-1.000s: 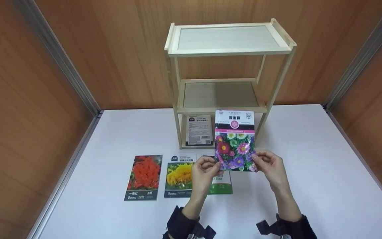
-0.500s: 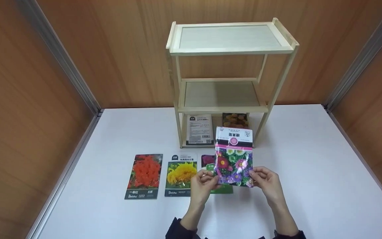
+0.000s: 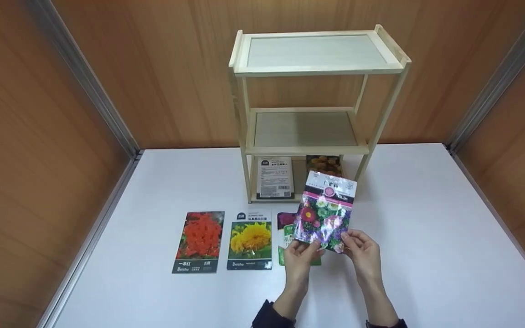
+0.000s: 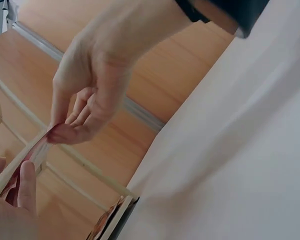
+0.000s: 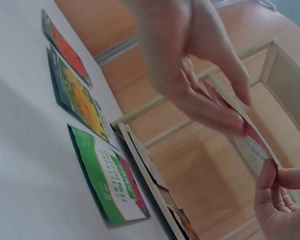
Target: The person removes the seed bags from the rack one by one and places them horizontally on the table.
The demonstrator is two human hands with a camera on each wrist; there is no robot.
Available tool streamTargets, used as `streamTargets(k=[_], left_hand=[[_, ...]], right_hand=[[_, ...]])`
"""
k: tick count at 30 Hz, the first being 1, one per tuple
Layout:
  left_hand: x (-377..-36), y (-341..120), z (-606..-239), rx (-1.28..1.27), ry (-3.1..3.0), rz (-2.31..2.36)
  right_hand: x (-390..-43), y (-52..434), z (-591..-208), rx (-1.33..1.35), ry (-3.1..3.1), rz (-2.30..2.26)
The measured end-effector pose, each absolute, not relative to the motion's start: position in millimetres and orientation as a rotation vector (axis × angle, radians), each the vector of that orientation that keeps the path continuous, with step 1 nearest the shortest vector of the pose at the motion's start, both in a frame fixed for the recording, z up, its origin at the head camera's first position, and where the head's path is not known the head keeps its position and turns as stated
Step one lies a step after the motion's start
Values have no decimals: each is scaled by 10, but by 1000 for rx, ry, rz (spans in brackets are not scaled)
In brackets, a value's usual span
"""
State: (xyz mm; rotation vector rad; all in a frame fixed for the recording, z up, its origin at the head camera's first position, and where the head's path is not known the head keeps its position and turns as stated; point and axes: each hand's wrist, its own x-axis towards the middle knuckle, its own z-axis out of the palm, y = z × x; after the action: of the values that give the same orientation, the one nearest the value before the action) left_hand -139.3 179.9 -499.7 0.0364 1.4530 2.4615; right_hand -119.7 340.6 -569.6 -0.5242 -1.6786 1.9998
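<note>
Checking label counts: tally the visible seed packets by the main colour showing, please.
Multicoloured-flower packet: 1
Red-flower packet: 1
Yellow-flower packet: 1
Green-and-white packet: 1
White text-side packet: 1
Orange-flower packet: 1
Total: 6

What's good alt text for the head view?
A person's left hand and right hand hold a flower packet before a three-tier wooden rack; three more packets lie on the white table, two others on the bottom shelf.

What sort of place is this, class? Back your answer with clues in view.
Probably a staged work booth: wood-grain panels with metal corner strips stand behind and beside a white table, which bears a wooden shelf and flower packets.
</note>
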Motion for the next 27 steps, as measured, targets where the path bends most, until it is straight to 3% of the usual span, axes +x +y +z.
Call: streamTargets(k=[2,9,18,27], left_hand=[[-1359,1869,-5008,18,1445,2481],[-1324,1915,-5027,36,1468,2519],[-1399,1704,-5023,200,1559,2372],[-1500,1418,-4977,402,1505,2158]], right_hand=[[-1257,3405,-5868,-595,-1661,1961],[-1246,3318,-5918,-600,-1647,1975],[-944,3075,-4963,-557,-1802,2081],[-892,3383,-4746,-626,-1819,2131]])
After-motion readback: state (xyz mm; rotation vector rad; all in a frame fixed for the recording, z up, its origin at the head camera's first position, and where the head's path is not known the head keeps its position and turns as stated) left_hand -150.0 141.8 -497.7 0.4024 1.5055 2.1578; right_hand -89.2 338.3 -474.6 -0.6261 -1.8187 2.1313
